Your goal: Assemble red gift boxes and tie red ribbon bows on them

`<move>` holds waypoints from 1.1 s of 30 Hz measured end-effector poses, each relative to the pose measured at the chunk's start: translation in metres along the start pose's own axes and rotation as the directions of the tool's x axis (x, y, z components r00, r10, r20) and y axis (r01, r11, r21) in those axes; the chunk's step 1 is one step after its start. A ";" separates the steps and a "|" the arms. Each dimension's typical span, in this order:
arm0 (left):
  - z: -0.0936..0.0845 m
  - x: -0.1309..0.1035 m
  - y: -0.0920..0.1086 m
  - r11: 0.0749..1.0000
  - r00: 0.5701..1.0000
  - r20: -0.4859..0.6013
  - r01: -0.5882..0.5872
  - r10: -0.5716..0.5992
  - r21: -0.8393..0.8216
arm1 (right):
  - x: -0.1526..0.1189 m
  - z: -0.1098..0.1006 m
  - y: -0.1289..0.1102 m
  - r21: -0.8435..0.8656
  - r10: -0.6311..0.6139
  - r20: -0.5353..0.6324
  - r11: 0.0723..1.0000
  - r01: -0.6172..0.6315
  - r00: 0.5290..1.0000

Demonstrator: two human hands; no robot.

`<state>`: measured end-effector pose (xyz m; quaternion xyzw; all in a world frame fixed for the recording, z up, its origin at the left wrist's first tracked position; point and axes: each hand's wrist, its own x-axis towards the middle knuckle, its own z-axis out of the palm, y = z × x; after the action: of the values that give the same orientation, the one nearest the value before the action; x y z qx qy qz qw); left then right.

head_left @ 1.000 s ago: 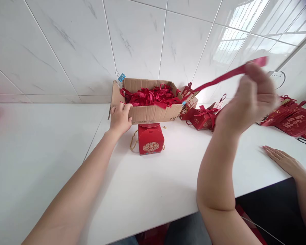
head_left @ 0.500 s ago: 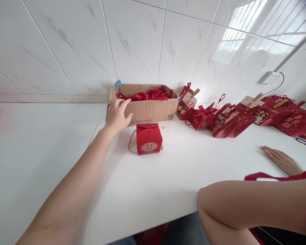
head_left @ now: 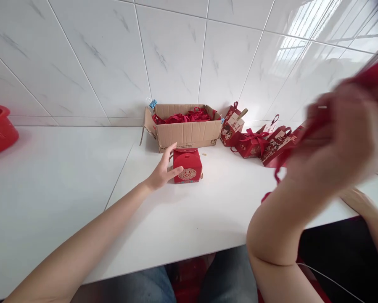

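Note:
My left hand (head_left: 163,170) has its fingers spread at the left side of a small red gift box (head_left: 189,163). The thumb reaches over the box's front, near its round gold emblem. The box stands upright, with a gold chain handle beside it. My right hand (head_left: 343,134) is raised at the right, smeared by motion, its fingers curled round a red ribbon (head_left: 278,166) that dangles below. More red material shows behind that hand; its shape is too blurred to make out.
Behind the gift box stands a cardboard box (head_left: 187,134) full of red ribbons. Several red gift boxes (head_left: 250,143) line the wall on the right. A red basket (head_left: 1,134) is at the far left. Another person's hand (head_left: 355,200) lies at the right table edge.
My left hand has come down from the cardboard box to the gift box's left side. My right hand has swung up into view with the red ribbon. The view has shifted left.

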<state>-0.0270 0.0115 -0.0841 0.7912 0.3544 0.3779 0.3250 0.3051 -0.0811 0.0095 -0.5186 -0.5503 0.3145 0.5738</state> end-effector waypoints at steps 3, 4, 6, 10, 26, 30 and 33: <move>0.011 -0.006 -0.008 0.992 0.995 -0.069 0.064 -0.072 -0.110 | -0.001 0.062 0.005 0.078 0.038 0.081 0.996 -0.044 0.996; 0.016 -0.009 -0.009 0.994 0.987 -0.140 0.062 -0.075 -0.091 | -0.002 0.081 0.008 0.102 0.048 0.113 0.993 -0.059 0.992; 0.025 -0.016 -0.011 0.998 0.959 -0.277 0.061 -0.062 -0.013 | -0.003 0.108 0.019 0.151 0.065 0.174 0.984 -0.091 0.983; 0.037 -0.030 -0.014 0.997 0.941 -0.337 0.061 -0.044 0.040 | -0.005 0.123 0.041 0.249 0.119 0.310 0.947 -0.202 0.943; 0.032 -0.030 -0.015 0.961 0.980 -0.107 0.140 -0.169 -0.236 | -0.001 0.122 0.060 0.425 0.167 0.177 0.876 -0.229 0.970; 0.032 -0.031 -0.014 0.956 0.984 -0.076 0.138 -0.162 -0.259 | -0.002 0.121 0.058 0.406 0.165 0.187 0.885 -0.229 0.968; 0.033 -0.031 -0.014 0.955 0.988 -0.055 0.126 -0.146 -0.267 | -0.002 0.119 0.056 0.415 0.144 0.180 0.886 -0.208 0.973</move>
<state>-0.0188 -0.0143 -0.1229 0.7002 0.3665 0.4275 0.4388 0.2027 -0.0387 -0.0612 -0.4028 -0.4578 0.5158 0.6018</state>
